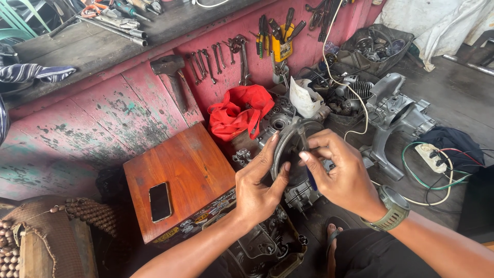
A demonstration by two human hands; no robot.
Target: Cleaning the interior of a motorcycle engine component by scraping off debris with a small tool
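Note:
My left hand grips a round grey metal engine cover by its left rim, holding it upright above the floor. My right hand pinches a thin tool with a blue handle, its tip against the cover's inner face. A grey watch sits on my right wrist. Below the hands lies a dark engine block.
A wooden box with a black phone stands at left. A red cloth bag lies by the red wall, where wrenches and a hammer hang. Engine casings and a power strip lie at right.

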